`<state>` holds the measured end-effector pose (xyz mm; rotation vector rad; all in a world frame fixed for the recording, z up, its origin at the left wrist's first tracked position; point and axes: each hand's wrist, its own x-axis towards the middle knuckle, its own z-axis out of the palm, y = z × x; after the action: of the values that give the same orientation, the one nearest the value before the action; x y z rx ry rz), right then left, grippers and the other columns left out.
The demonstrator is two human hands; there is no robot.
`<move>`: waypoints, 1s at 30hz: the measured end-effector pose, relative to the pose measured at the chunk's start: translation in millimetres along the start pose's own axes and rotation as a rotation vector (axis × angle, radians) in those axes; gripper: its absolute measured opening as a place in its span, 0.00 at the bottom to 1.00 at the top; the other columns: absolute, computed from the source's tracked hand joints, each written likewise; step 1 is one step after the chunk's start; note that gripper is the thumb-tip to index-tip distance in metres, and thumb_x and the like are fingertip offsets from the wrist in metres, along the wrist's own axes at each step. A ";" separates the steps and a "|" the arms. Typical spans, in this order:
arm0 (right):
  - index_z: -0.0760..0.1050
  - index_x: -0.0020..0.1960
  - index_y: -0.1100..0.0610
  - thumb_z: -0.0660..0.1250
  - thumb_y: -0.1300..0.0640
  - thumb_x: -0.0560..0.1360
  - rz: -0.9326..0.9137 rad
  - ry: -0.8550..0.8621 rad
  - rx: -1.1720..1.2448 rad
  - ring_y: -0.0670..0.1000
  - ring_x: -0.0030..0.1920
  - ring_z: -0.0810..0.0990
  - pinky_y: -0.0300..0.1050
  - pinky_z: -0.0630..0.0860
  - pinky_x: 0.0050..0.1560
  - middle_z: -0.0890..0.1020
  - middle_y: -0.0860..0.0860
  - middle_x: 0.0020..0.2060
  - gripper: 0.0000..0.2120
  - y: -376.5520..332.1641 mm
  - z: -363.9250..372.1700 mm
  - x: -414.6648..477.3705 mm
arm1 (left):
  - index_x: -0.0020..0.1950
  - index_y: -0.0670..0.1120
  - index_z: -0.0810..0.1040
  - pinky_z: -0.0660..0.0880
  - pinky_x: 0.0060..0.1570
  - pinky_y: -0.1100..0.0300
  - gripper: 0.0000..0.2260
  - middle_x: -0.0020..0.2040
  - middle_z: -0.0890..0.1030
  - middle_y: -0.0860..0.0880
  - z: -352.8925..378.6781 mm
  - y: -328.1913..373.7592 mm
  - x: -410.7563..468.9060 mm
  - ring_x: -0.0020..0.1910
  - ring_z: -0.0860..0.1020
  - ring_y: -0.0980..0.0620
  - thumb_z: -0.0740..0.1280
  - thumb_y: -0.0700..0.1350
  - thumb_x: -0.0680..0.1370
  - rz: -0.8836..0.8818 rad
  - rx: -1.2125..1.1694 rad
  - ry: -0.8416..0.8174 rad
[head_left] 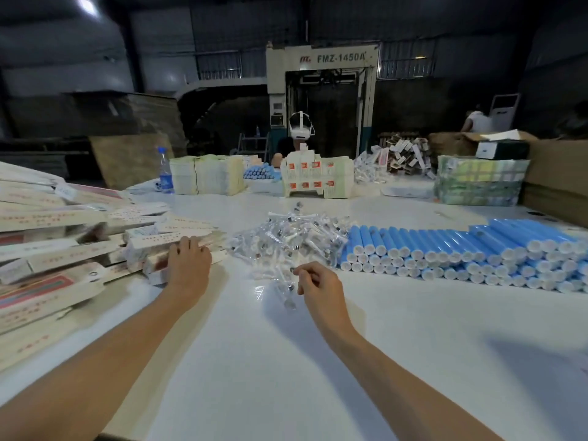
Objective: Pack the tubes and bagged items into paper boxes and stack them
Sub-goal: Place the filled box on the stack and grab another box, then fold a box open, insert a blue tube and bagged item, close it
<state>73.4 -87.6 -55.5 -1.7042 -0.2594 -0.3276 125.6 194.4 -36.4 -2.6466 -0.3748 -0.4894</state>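
Observation:
A heap of long white paper boxes [63, 243] with red print covers the left of the white table [286, 361]. My left hand [187, 265] rests on the boxes at the heap's right edge, fingers curled over one of them. A pile of small clear bagged items [286, 240] lies in the middle. My right hand [318, 284] sits at the pile's near edge and pinches one clear bag [286, 296] that hangs below its fingers. Rows of blue tubes with white caps [461, 253] are stacked on the right.
Across the table a person wearing a white headset [300, 128] sits behind stacks of flat cartons [206, 178] and folded boxes [318, 179]. A blue-capped bottle [165, 173] stands at the far left. Bundled packs [480, 179] and cardboard sit far right.

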 end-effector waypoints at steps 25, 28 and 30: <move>0.82 0.52 0.54 0.62 0.59 0.82 0.010 0.185 -0.143 0.51 0.42 0.82 0.51 0.77 0.45 0.84 0.48 0.40 0.10 -34.4 -43.7 19.3 | 0.81 0.53 0.71 0.82 0.51 0.47 0.21 0.68 0.82 0.47 -148.9 54.7 -44.4 0.57 0.85 0.45 0.65 0.52 0.87 -0.118 -1.743 -0.183; 0.80 0.55 0.54 0.61 0.59 0.81 -0.005 0.254 -0.489 0.54 0.48 0.81 0.48 0.74 0.45 0.84 0.49 0.47 0.10 -39.8 -97.8 49.8 | 0.82 0.52 0.69 0.83 0.53 0.44 0.23 0.61 0.86 0.45 -159.6 94.0 -56.1 0.57 0.86 0.44 0.67 0.48 0.86 -0.057 -2.050 -0.327; 0.78 0.59 0.58 0.61 0.61 0.81 0.008 0.284 -0.748 0.57 0.57 0.79 0.53 0.77 0.52 0.82 0.54 0.55 0.11 -38.4 -142.4 70.4 | 0.81 0.51 0.70 0.84 0.49 0.48 0.23 0.58 0.88 0.46 -159.4 118.5 -66.1 0.55 0.87 0.45 0.68 0.47 0.86 -0.023 -2.134 -0.366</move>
<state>115.6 -223.2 25.4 -2.3538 0.1021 -0.7165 60.8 7.2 31.2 -4.8096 0.3653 -0.4381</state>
